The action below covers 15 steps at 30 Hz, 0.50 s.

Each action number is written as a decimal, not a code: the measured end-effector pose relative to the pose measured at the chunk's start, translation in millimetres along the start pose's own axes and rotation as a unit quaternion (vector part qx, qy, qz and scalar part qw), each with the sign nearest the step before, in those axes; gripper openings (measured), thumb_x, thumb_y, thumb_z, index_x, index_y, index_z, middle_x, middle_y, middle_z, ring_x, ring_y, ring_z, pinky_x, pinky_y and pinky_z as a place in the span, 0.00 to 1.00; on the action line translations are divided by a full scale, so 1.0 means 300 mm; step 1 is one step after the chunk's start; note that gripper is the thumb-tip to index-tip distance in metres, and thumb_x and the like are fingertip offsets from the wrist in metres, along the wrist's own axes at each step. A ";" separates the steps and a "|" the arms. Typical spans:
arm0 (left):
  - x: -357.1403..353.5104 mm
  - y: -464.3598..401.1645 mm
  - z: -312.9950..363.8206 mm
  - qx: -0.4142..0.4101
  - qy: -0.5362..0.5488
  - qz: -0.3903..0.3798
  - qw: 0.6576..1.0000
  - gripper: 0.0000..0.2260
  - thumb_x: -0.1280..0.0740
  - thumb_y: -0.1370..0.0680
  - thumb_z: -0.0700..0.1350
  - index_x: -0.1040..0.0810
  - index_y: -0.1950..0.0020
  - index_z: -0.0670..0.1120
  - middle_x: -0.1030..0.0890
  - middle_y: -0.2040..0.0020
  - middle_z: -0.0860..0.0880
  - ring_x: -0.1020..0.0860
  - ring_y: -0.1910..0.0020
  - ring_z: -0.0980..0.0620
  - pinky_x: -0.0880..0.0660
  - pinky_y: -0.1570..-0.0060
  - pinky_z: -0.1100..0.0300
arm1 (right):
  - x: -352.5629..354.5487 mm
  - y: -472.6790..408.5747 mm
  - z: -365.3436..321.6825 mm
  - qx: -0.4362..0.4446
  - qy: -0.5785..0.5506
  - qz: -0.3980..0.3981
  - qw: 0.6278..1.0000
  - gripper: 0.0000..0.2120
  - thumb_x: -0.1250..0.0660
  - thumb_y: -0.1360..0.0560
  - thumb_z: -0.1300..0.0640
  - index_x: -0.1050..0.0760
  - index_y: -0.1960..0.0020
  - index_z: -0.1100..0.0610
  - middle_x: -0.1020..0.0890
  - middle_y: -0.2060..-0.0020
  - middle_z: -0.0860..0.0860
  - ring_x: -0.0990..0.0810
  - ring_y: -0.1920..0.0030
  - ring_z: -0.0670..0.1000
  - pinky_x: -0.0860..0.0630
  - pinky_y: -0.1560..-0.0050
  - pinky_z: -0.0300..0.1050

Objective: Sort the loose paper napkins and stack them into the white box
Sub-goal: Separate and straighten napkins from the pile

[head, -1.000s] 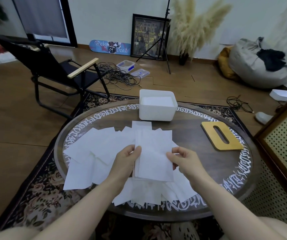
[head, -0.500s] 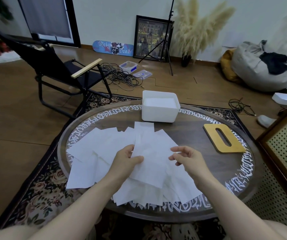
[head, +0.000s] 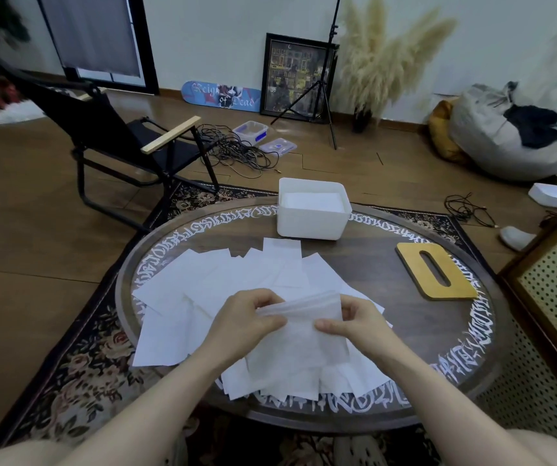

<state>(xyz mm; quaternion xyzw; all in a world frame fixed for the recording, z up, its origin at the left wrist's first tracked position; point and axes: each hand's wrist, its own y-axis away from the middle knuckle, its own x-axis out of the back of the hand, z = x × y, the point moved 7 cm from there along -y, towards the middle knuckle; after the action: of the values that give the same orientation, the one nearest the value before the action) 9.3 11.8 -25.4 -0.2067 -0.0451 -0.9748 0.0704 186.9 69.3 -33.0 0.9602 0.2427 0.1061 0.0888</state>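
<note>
A folded paper napkin [head: 299, 326] is held above the near part of the round worktop [head: 378, 274], its upper edge pinched by the curled fingers of the left hand [head: 250, 317] and of the right hand [head: 357, 322]. Loose napkins [head: 203, 294] are spread overlapping beneath it. The white box [head: 312, 220], already holding napkins, is set at the far edge, with a yellow slotted lid [head: 435, 270] lying to its right.
</note>
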 end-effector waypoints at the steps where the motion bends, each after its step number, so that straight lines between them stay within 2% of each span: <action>1: 0.012 -0.001 -0.005 0.009 0.038 0.021 0.999 0.05 0.28 0.29 0.41 0.18 0.58 0.51 0.17 0.60 0.54 0.20 0.58 0.55 0.24 0.56 0.59 | 0.009 -0.002 0.003 -0.002 -0.028 0.022 0.999 0.11 0.28 0.30 0.69 0.19 0.49 0.61 0.14 0.55 0.53 0.15 0.55 0.50 0.20 0.58 0.40; 3: 0.027 -0.001 -0.028 0.044 0.141 0.054 0.988 0.10 0.27 0.29 0.36 0.18 0.53 0.49 0.17 0.56 0.50 0.20 0.57 0.53 0.24 0.59 0.64 | 0.025 -0.004 0.006 0.003 -0.081 0.067 0.994 0.10 0.29 0.29 0.69 0.20 0.49 0.60 0.14 0.56 0.53 0.15 0.57 0.50 0.20 0.60 0.41; 6: 0.012 0.003 -0.057 0.086 0.254 0.061 0.961 0.13 0.28 0.30 0.31 0.20 0.50 0.45 0.17 0.55 0.46 0.20 0.58 0.51 0.24 0.62 0.64 | 0.022 -0.009 0.026 0.014 -0.142 0.110 0.984 0.10 0.30 0.28 0.68 0.21 0.48 0.58 0.14 0.55 0.54 0.15 0.57 0.52 0.20 0.58 0.45; 10: 0.004 0.011 -0.062 0.082 0.276 0.087 0.954 0.13 0.30 0.29 0.29 0.21 0.53 0.46 0.17 0.58 0.49 0.20 0.58 0.52 0.22 0.58 0.61 | -0.011 -0.013 0.039 0.051 -0.166 0.113 0.978 0.09 0.31 0.27 0.67 0.22 0.49 0.58 0.15 0.55 0.51 0.16 0.55 0.49 0.21 0.56 0.42; 13: 0.002 0.010 -0.097 0.089 0.264 0.086 0.957 0.15 0.30 0.29 0.29 0.19 0.51 0.47 0.17 0.55 0.48 0.20 0.55 0.50 0.22 0.54 0.57 | -0.027 -0.011 0.060 0.053 -0.162 0.097 0.981 0.08 0.31 0.28 0.70 0.24 0.51 0.61 0.16 0.59 0.51 0.17 0.58 0.47 0.22 0.60 0.38; 15: -0.015 0.017 -0.130 0.107 0.251 0.073 0.959 0.16 0.30 0.29 0.29 0.19 0.51 0.48 0.18 0.55 0.48 0.20 0.55 0.49 0.21 0.56 0.57 | -0.030 -0.008 0.088 0.036 -0.157 0.096 0.982 0.09 0.31 0.28 0.71 0.25 0.53 0.61 0.18 0.61 0.51 0.19 0.62 0.47 0.23 0.64 0.37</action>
<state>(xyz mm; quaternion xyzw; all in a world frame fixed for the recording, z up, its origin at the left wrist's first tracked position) -1.2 2.7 -62.4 0.0510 -0.1145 -0.9770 0.1725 184.7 63.9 -60.5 0.9863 0.1358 -0.0467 0.0809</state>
